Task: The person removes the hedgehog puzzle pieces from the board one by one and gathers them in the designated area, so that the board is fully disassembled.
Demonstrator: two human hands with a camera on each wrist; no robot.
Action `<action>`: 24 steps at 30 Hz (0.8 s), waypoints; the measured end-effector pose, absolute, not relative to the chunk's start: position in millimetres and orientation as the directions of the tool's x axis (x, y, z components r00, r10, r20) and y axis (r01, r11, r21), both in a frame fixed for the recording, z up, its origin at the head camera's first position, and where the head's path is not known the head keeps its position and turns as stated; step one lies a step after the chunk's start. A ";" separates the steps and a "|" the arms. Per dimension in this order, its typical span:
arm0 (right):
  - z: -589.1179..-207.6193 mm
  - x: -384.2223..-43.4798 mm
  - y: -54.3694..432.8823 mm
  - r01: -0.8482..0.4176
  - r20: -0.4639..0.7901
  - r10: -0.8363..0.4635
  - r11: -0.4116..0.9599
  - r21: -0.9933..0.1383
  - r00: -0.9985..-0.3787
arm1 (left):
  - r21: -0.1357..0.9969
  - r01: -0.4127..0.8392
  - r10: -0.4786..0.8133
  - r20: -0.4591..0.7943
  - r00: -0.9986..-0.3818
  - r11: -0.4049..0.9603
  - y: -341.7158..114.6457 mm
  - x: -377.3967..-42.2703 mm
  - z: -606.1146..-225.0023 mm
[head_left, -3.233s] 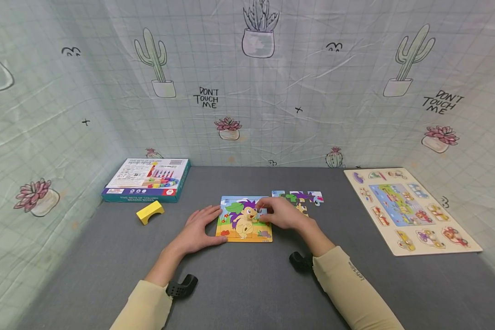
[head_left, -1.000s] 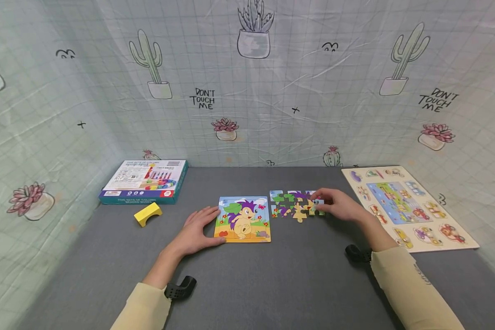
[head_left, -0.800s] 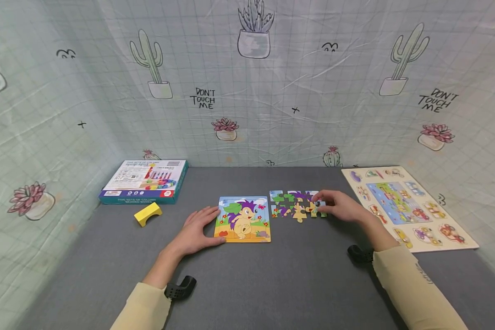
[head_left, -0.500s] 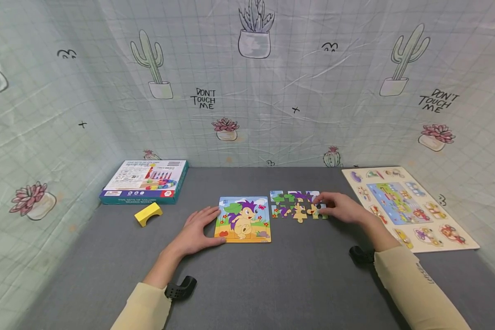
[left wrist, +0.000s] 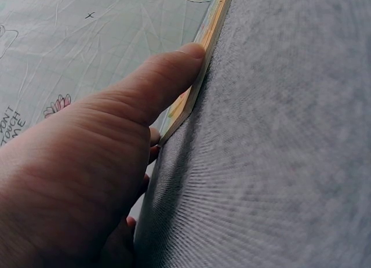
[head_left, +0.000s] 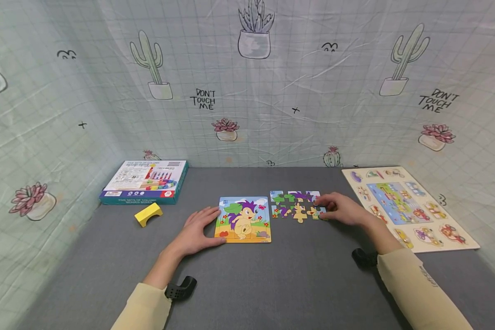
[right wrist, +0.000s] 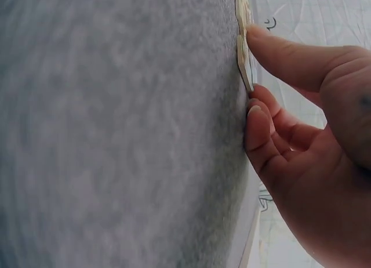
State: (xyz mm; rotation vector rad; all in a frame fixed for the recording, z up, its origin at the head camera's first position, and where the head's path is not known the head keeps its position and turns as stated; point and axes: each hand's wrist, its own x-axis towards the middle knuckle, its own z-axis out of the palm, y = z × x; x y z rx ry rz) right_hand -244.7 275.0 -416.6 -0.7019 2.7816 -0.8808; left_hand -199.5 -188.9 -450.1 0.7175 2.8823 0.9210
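A hedgehog picture puzzle board lies flat on the grey table. My left hand rests at its left side, the thumb on the near left corner and the fingers along the edge. In the left wrist view, the extended thumb lies over the board's rim. Right of the board, loose jigsaw pieces lie in rough rows with small gaps. My right hand is at the right end of these rows, thumb and index finger pinching an end jigsaw piece, which the fingers partly hide.
A peg puzzle board with vehicles lies at the right, near the right forearm. At the back left are a bead set box and a yellow arch block. A patterned curtain hangs behind the table.
My right hand has gone from the hedgehog board's right side to the loose pieces. Over the last second it has edged slightly right along their end. My left hand stays put.
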 end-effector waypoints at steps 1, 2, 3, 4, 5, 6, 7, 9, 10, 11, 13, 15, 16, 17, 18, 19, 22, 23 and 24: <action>-416.5 -244.2 275.8 -0.387 0.003 -0.473 0.718 -0.579 -0.881 | 0.556 0.418 0.437 0.107 -0.893 0.718 -189.0 -199.6 -450.1; -416.7 -244.1 276.7 -0.385 0.000 -0.474 0.715 -0.584 -0.881 | 0.557 0.417 0.436 0.107 -0.893 0.718 -189.2 -199.4 -450.1; -416.8 -243.9 277.5 -0.383 -0.004 -0.476 0.712 -0.589 -0.879 | 0.557 0.417 0.436 0.107 -0.894 0.718 -189.3 -199.3 -450.2; -416.8 -243.8 278.0 -0.382 -0.007 -0.479 0.709 -0.593 -0.878 | 0.557 0.416 0.435 0.107 -0.894 0.719 -189.5 -199.1 -450.2; -416.9 -243.8 278.5 -0.383 -0.009 -0.483 0.706 -0.596 -0.876 | 0.557 0.415 0.434 0.107 -0.895 0.720 -189.6 -199.0 -450.2; -416.9 -243.7 278.8 -0.383 -0.011 -0.486 0.703 -0.599 -0.874 | 0.557 0.415 0.433 0.107 -0.895 0.719 -189.7 -198.8 -450.1; -416.9 -243.7 279.0 -0.383 -0.013 -0.488 0.701 -0.601 -0.873 | 0.558 0.414 0.433 0.106 -0.895 0.720 -189.6 -198.9 -449.9; -416.7 -243.4 279.3 -0.387 -0.012 -0.492 0.700 -0.600 -0.871 | 0.558 0.413 0.433 0.105 -0.895 0.720 -189.3 -198.9 -449.5; -416.6 -243.2 279.4 -0.389 -0.010 -0.492 0.700 -0.599 -0.870 | 0.559 0.413 0.433 0.104 -0.895 0.719 -189.1 -198.9 -449.3; -416.6 -243.0 279.4 -0.389 -0.010 -0.492 0.700 -0.599 -0.870 | 0.558 0.414 0.434 0.104 -0.895 0.719 -189.0 -199.0 -449.2; -416.5 -242.7 279.6 -0.392 -0.006 -0.493 0.698 -0.599 -0.870 | 0.558 0.414 0.435 0.104 -0.895 0.719 -188.9 -199.1 -449.1; -416.4 -242.4 279.8 -0.395 -0.002 -0.495 0.696 -0.600 -0.869 | 0.557 0.417 0.437 0.105 -0.893 0.718 -188.8 -198.9 -449.2; -416.4 -242.3 279.9 -0.397 0.000 -0.496 0.694 -0.601 -0.868 | 0.558 0.417 0.437 0.105 -0.893 0.718 -188.8 -198.8 -449.0; -416.2 -242.3 280.1 -0.399 0.002 -0.498 0.692 -0.602 -0.867 | 0.558 0.417 0.437 0.106 -0.893 0.718 -188.9 -198.8 -449.2; -415.9 -242.3 280.1 -0.400 0.004 -0.500 0.689 -0.604 -0.866 | 0.557 0.418 0.438 0.106 -0.893 0.718 -188.8 -198.7 -449.2; -415.5 -242.4 280.2 -0.400 0.004 -0.501 0.688 -0.606 -0.866 | 0.558 0.417 0.438 0.105 -0.893 0.718 -188.8 -198.8 -449.2; -413.0 -243.0 279.4 -0.393 0.002 -0.497 0.685 -0.613 -0.868 | 0.559 0.415 0.437 0.102 -0.894 0.718 -188.6 -198.9 -449.0; -411.5 -243.1 278.7 -0.389 0.000 -0.495 0.684 -0.617 -0.869 | 0.559 0.413 0.437 0.100 -0.894 0.719 -188.5 -198.9 -448.8; -409.7 -243.1 277.6 -0.385 -0.001 -0.492 0.682 -0.623 -0.871 | 0.560 0.411 0.436 0.097 -0.895 0.719 -188.4 -198.9 -448.6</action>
